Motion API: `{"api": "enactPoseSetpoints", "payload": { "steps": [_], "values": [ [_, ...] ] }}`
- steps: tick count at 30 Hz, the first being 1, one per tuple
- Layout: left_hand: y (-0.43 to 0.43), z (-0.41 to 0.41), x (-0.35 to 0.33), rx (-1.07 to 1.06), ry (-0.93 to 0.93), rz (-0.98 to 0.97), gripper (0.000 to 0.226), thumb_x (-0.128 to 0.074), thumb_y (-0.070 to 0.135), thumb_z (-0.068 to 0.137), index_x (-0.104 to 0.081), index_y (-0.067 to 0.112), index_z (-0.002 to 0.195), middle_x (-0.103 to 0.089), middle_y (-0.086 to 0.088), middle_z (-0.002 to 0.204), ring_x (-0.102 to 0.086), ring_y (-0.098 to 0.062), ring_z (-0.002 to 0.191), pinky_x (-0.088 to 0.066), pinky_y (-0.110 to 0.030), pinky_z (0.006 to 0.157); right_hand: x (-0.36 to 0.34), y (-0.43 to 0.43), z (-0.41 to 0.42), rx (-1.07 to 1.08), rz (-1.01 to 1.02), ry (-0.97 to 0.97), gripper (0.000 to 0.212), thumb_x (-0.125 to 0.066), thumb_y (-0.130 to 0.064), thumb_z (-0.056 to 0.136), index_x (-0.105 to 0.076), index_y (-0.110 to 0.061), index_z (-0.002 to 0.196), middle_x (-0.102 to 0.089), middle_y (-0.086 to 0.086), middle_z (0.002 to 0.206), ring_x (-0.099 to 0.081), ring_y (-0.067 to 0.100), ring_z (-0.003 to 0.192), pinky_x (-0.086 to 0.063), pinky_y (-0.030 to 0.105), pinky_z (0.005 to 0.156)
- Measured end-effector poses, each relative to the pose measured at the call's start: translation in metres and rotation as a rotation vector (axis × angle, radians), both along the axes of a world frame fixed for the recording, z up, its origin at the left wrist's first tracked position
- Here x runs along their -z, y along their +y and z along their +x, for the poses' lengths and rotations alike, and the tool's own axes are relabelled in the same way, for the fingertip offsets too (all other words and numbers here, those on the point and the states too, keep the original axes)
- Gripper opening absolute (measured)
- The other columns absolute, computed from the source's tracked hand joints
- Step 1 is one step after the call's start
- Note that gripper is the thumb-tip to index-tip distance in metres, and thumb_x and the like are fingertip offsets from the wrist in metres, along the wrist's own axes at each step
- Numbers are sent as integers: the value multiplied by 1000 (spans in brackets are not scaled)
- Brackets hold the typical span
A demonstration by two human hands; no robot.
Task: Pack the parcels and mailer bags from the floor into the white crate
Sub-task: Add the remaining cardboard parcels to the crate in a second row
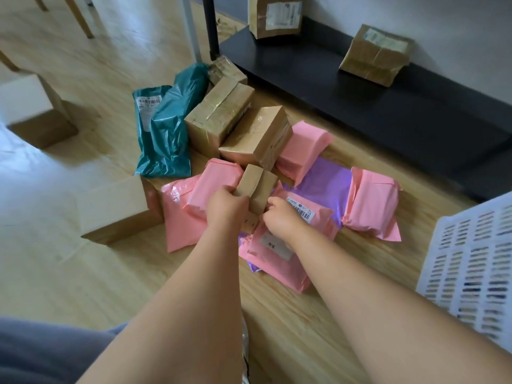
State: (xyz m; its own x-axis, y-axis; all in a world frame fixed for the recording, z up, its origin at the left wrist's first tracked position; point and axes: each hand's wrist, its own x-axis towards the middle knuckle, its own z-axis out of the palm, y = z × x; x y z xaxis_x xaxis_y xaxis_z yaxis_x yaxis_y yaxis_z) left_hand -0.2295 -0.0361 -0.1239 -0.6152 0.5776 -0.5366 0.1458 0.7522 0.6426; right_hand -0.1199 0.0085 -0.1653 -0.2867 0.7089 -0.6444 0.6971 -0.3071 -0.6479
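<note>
A small brown parcel [256, 187] is held from both sides amid the pink mailer bags [185, 209] on the floor [83, 273]. The left hand [225, 207] is curled round its left edge, and the fingers of the right hand [278, 217] are closed on its right edge. The white crate [471, 259] is seen at the right edge, apart from the pile, while teal mailer bags [166, 128] and larger brown boxes [221, 115] are left lying behind the parcel.

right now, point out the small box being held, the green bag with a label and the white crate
small box [255, 187]: head view, upper side face
green bag [144, 126]: head view, below its label
white crate [471, 259]: head view, slotted wall
</note>
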Motion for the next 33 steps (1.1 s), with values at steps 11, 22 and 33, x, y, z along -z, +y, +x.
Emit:
{"api": "enactPoseSetpoints", "payload": {
  "steps": [11,22,33],
  "values": [
    [7,51,-94,71,-14,391,20,-50,22,93,-66,25,105,-62,4,91,-59,-17,89,-51,-29,82,-124,-13,70,245,191,273,41,-64,-13,77,-61,-22,118,-71,1,104,-66,17,87,-49,29,70],
    [-41,165,-169,494,77,644,48,-65,-1,82,-66,31,117,-51,1,121,-51,-12,108,-40,0,64,-222,-84,218,419,261,440,33,-67,-31,87,-63,-22,119,-68,-3,117,-73,15,89,-58,32,82],
    [-83,193,-185,234,-238,759,28,-64,10,90,-60,30,109,-64,-1,109,-63,-16,98,-54,-30,86,-233,-119,249,584,190,639,31,-61,-31,91,-67,-11,115,-73,6,99,-73,15,77,-57,28,68]
  ]
}}
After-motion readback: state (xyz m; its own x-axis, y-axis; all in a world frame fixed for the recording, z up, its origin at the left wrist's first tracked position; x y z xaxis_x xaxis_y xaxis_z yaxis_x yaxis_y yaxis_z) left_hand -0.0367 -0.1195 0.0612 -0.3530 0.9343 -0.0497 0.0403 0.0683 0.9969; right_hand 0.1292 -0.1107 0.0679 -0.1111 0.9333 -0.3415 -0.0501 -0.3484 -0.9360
